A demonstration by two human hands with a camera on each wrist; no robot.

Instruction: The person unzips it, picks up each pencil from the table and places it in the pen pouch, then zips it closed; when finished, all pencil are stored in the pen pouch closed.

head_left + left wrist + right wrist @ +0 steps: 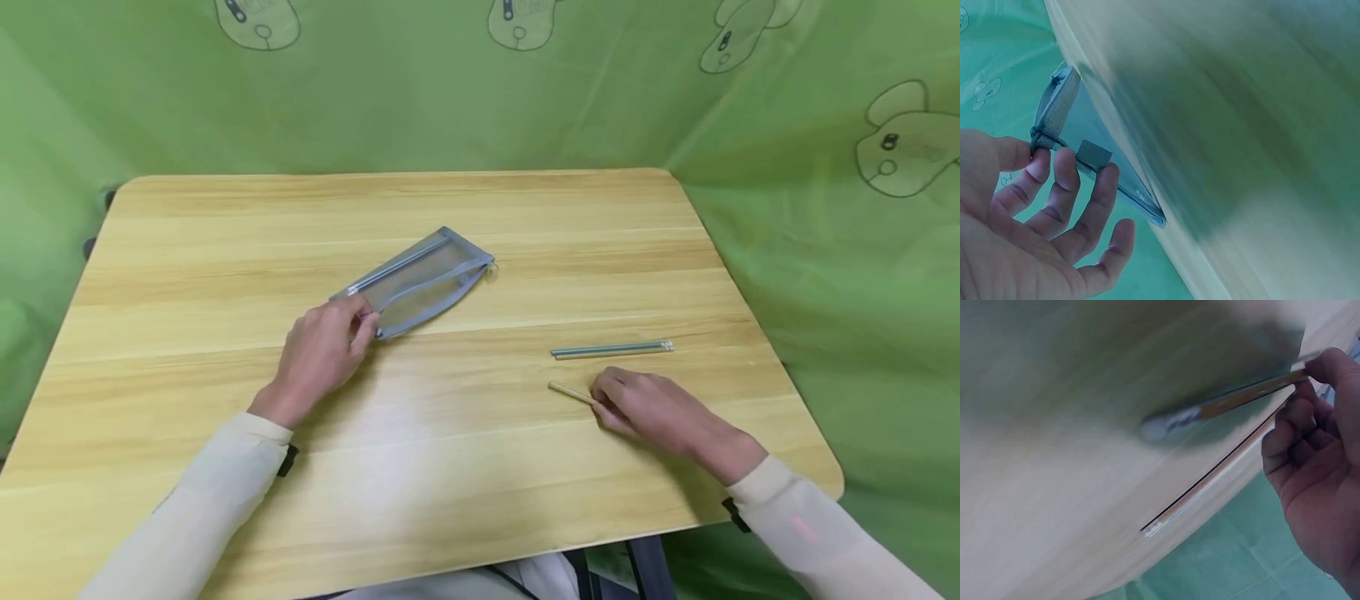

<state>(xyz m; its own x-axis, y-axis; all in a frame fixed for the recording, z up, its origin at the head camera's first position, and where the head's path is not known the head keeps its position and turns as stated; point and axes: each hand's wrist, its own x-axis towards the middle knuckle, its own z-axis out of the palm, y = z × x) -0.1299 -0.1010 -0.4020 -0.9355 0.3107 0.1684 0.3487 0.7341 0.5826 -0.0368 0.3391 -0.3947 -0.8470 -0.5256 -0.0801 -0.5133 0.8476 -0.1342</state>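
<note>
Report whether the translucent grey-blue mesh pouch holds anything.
The pouch isn't empty: at least one slim bluish pencil shows through its mesh.

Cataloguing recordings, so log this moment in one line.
left hand: pinches translucent pouch | right hand: pinches gold pencil | table: pencil pair

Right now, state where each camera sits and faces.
Head: on the head, facing forward-down at the table; left hand, right hand and sleeves show.
Left wrist: on that wrist, facing the pouch; left hand shows.
Right wrist: on that wrist, facing a gold pencil; right hand shows.
Shared: head and left wrist both show the pouch.
</note>
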